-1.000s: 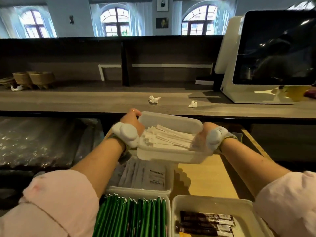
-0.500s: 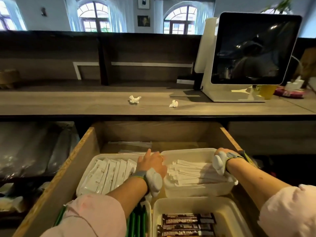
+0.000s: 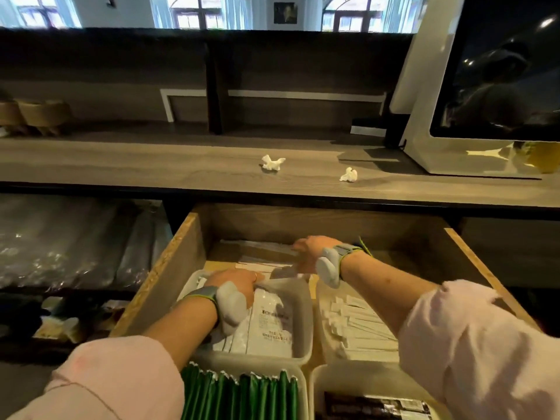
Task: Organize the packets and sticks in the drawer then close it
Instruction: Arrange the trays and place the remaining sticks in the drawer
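The wooden drawer [image 3: 169, 268] stands pulled out under the counter. At its back left a clear tray [image 3: 304, 328] holds white packets [image 3: 269, 325]. My left hand [image 3: 233, 283] curls over that tray's far rim. To the right, a second tray [image 3: 321, 334] holds white paper sticks [image 3: 360, 325]. My right hand [image 3: 312, 253] reaches past it to the back of the drawer, over loose paper-wrapped sticks [image 3: 263, 265]. It is blurred, fingers stretched left, with nothing seen in them. Green sticks [image 3: 239, 395] and dark brown packets [image 3: 375, 407] fill the two front trays.
Two crumpled white tissues [image 3: 272, 162] [image 3: 348, 174] lie on the wooden counter [image 3: 151, 171] above the drawer. A white screen terminal [image 3: 485, 86] stands at the right. Plastic-wrapped stock [image 3: 60, 241] fills the shelf left of the drawer. Woven baskets [image 3: 42, 112] sit at the far left.
The tray of white sticks went down into the drawer's back right. My right hand let go of it and moved to the back; my left hand shifted onto the packet tray's far rim.
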Motion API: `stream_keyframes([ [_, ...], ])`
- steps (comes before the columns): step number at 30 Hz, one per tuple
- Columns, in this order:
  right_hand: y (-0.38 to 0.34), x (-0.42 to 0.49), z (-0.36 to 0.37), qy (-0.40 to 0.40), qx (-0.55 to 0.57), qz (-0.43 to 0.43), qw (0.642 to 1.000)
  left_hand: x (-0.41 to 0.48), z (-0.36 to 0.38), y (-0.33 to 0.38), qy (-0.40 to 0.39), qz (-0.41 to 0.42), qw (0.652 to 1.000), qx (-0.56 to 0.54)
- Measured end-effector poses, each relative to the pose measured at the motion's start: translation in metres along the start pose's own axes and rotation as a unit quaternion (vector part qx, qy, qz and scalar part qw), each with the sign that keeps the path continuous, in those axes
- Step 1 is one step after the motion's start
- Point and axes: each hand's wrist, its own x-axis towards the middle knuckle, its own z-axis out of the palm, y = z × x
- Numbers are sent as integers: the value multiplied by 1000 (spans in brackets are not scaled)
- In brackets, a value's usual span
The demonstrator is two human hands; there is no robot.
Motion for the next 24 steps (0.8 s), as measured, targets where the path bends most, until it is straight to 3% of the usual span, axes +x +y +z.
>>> stream_keyframes([
  [8, -41, 75, 25, -76, -66, -15, 995, 5, 8, -18, -21, 19, 999, -18],
  [12, -45, 92, 30, -29, -46, -27, 998, 9, 12, -19, -23, 22, 999, -28],
  [17, -49, 94, 21, -34, -10, -28, 999, 5, 7, -17, -24, 18, 999, -13],
  [24, -57, 93, 25, -21, -51, -36, 998, 1, 4, -14, -21, 23, 999, -15],
])
